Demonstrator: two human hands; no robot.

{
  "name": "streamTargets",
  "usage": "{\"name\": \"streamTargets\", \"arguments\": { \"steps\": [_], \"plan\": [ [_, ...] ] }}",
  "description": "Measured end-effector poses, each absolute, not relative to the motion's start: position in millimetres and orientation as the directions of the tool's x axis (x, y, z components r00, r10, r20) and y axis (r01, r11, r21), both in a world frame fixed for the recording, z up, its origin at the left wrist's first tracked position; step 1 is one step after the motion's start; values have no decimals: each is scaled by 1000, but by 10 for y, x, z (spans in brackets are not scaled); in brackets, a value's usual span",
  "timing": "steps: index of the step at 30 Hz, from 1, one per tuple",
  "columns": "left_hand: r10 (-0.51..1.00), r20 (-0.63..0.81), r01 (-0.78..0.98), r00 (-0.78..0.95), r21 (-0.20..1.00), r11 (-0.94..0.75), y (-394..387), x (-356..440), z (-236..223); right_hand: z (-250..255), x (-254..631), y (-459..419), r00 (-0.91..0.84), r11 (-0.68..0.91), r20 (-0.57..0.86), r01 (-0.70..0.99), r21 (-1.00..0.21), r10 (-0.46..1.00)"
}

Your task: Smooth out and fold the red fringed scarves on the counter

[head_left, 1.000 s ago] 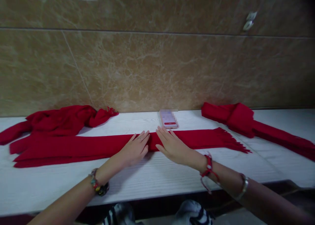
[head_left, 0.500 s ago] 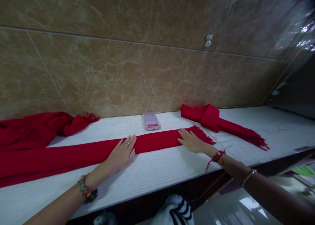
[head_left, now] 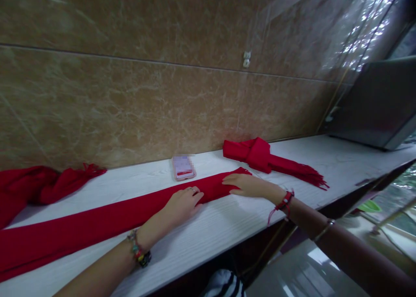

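Observation:
A long red scarf (head_left: 97, 221) lies stretched along the white wood-grain tabletop, running from the left edge to a fringed end behind my right hand. On this scarf rests my left hand (head_left: 180, 207), its fingers bent and drawn together at the cloth; their tips are partly hidden. My right hand (head_left: 248, 185) lies with outstretched fingers across the scarf close to the fringe. A second red scarf (head_left: 260, 155), folded and knotted with a fringed tail, is behind and right of my right hand. More crumpled red cloth (head_left: 48, 186) with a fringe sits at the far left.
A phone (head_left: 183, 167) lies between the stretched scarf and the tan marbled wall (head_left: 130, 106). Small white fittings (head_left: 247, 59) stick to the wall. At the right end of the tabletop (head_left: 351, 162) stands a large dark box-like object (head_left: 373, 102). The front edge drops to a shiny floor.
My left hand has slid right along the scarf, nearer my right hand, and its fingers have bent. The view has swung right, showing more of the dark box.

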State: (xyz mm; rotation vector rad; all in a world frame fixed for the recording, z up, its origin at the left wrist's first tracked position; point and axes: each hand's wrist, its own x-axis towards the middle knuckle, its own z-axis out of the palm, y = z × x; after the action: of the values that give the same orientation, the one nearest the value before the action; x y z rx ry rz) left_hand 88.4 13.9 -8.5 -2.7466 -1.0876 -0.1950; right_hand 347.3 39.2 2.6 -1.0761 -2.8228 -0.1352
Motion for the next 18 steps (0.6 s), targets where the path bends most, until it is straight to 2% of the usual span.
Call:
{"name": "streamTargets", "arguments": {
  "steps": [5,12,18],
  "plan": [
    [616,193,646,764,-231,-728,238,914,-149,-157,3882,354,-713,697,223,699,159,665],
    [572,188,598,798,-356,-718,322,1112,-158,-228,3954,458,-762,734,295,642,222,577],
    [540,275,606,795,-343,-718,354,1137,-224,-250,3990,483,-785,752,311,611,248,535]
  ]
}}
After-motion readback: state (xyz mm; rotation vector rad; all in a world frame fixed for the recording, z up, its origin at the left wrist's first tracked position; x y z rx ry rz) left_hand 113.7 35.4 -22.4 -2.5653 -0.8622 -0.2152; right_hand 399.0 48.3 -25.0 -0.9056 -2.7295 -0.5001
